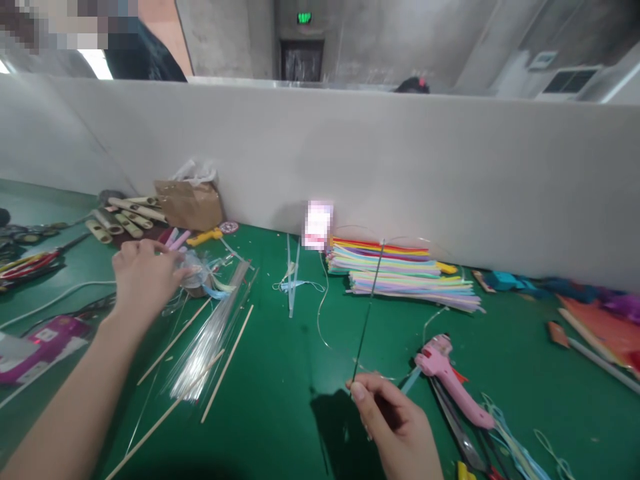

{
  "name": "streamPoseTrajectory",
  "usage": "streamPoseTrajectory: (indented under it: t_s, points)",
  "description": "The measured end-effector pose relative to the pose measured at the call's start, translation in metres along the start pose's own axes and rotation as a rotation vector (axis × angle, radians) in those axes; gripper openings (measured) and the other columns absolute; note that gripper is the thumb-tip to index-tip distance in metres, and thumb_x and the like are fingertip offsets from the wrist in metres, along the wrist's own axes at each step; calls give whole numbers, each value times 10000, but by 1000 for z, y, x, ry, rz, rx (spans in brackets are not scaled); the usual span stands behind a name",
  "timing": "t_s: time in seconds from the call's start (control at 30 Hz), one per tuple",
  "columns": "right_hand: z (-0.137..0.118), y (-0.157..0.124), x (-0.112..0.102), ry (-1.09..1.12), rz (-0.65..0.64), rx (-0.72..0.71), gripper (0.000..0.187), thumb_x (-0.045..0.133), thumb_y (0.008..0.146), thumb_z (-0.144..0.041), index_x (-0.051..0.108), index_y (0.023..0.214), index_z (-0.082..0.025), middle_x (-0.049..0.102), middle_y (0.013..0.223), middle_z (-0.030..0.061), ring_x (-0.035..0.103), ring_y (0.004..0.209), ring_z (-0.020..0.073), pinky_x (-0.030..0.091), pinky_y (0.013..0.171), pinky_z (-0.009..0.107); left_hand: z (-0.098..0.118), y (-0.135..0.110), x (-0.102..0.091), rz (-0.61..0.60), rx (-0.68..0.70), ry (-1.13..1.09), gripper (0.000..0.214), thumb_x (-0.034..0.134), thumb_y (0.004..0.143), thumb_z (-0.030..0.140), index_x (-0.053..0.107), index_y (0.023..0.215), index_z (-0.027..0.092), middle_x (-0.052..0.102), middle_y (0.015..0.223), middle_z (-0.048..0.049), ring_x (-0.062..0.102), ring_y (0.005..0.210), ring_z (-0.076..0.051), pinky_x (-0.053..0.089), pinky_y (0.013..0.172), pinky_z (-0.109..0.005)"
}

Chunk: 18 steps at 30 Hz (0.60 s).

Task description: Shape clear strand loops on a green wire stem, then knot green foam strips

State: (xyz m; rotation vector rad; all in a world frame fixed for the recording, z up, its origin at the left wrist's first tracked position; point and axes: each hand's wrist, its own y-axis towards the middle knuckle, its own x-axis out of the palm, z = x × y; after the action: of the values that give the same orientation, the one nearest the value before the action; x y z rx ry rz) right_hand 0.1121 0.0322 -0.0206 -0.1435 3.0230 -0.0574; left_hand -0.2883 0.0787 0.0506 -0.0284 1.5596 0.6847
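My right hand (395, 420) pinches the lower end of a thin dark green stem wire (369, 313) between thumb and fingertips. The wire stands nearly upright, leaning a little right, with a tiny pale tip. At the left, my left hand (145, 273) reaches over the table, its thumb and fingers around a crumpled clear plastic piece (196, 270); its exact kind is unclear. Pale blue and white strands (217, 288) lie against that plastic. Just right of them is a bundle of clear thin rods (205, 353), with wooden sticks (227, 363) across and beside it.
Bundles of coloured pipe cleaners (400, 273) lie before the white partition (360, 160), beside a glowing phone (318, 225). A pink glue gun (455, 380) rests over scissors (463, 433) at right. A purple glue gun (47, 347), bamboo tubes (133, 217) and paper bag (193, 207) are left.
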Motion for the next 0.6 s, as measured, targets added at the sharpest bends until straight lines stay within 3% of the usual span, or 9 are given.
streamPoseTrajectory:
  t_s: [0.1,0.23,0.43,0.6]
  points:
    - [0,0,1,-2,5,-5,291,718,847,-509,763,782,-229,674,734,21,518,609,141,446,574,227,4,-1,0,46,-7,85,424,555,941,323,730,1210,46,527,1354,-274,345,1319,-512,328,1063,-648]
    - [0,2,1,-14,1,0,301,715,846,-512,757,770,-224,671,727,22,543,628,152,462,593,231,5,2,9,18,9,80,412,529,950,329,726,1249,124,550,1376,-236,402,1295,-488,392,1030,-627]
    - [0,1,-1,-27,-2,-1,305,709,851,-515,759,772,-225,669,736,20,562,648,152,463,597,221,-2,7,15,-27,42,-10,345,466,929,354,744,1019,172,639,1231,-186,565,1170,-400,479,979,-533]
    - [1,1,0,-18,-13,6,301,710,855,-510,761,781,-223,684,751,26,583,670,157,476,615,221,-4,10,7,29,67,-93,357,405,917,352,671,1033,142,676,1147,-184,621,1128,-339,476,988,-425]
